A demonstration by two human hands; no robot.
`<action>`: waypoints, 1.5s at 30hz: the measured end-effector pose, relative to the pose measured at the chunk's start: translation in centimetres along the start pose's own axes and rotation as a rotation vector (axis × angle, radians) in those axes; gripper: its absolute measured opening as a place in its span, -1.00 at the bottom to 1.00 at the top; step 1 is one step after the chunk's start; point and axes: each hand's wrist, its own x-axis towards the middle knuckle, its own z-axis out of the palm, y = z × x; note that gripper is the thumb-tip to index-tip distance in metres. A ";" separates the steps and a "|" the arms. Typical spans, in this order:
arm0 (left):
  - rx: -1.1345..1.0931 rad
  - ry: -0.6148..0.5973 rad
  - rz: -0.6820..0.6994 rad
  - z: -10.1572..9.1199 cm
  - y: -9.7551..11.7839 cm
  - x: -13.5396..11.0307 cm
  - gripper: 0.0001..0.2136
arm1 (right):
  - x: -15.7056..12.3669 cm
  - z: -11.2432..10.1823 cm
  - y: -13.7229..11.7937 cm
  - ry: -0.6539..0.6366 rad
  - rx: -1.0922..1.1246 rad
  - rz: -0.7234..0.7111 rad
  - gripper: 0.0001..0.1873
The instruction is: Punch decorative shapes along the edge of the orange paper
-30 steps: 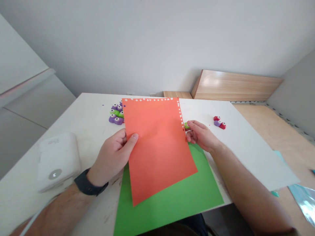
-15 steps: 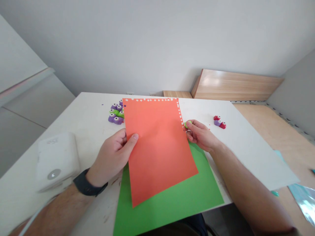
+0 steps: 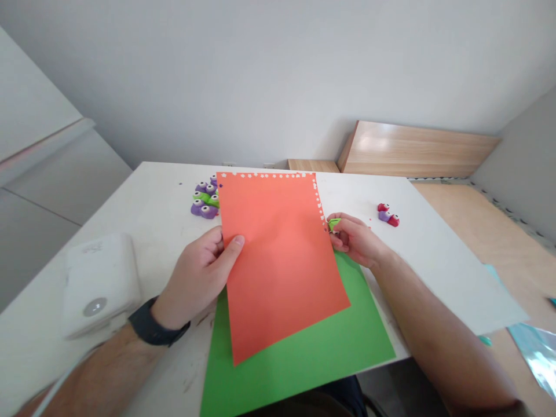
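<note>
An orange sheet of paper [image 3: 282, 249] is held up at a tilt, with small flower-shaped holes along its top edge and the upper part of its right edge. My left hand [image 3: 208, 260] grips its left edge, thumb on the front and fingers behind. At the right edge, my right hand [image 3: 354, 237] is closed on a small bright green craft punch [image 3: 334, 225], partly hidden by the thumb and fingers. The punch sits right beside the lowest holes; whether it touches the paper I cannot tell. Under the orange sheet lies a green sheet [image 3: 304, 362].
Purple and green lumps with googly eyes [image 3: 205, 202] stand behind the sheet at left, partly covered. A smaller red and purple group [image 3: 386, 215] is at right. A white box-like device [image 3: 102, 284] with a cable sits at left on the white table [image 3: 169, 179].
My right hand has shifted the green punch slightly right and down, and its fingers have changed their hold, showing more of it. My left hand and the orange sheet have barely moved.
</note>
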 end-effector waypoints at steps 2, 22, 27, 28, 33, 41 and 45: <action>-0.008 -0.005 -0.005 0.0 0.1 0.0 -0.60 | 0.0 -0.1 0.0 -0.019 -0.004 0.008 -0.81; -0.002 -0.012 -0.006 0.0 0.0 -0.1 -0.62 | -0.1 0.0 -0.1 -0.039 -0.010 -0.032 -0.65; -0.036 -0.019 -0.013 0.0 0.1 -0.1 -0.61 | 0.0 0.0 0.1 -0.030 -0.058 -0.070 -0.64; -0.030 -0.018 -0.015 0.0 0.2 -0.1 -0.62 | 0.0 0.0 0.2 -0.026 -0.067 -0.081 -0.64; -0.007 -0.006 -0.026 0.1 0.6 -0.2 -0.63 | 0.2 0.0 0.4 -0.016 -0.085 -0.116 -0.63; -0.014 -0.005 -0.009 0.1 0.5 -0.2 -0.61 | 0.1 0.2 0.3 0.006 -0.114 -0.131 -0.65; -0.023 -0.006 -0.015 0.1 0.4 -0.2 -0.62 | 0.2 0.2 0.4 0.021 -0.137 -0.143 -0.64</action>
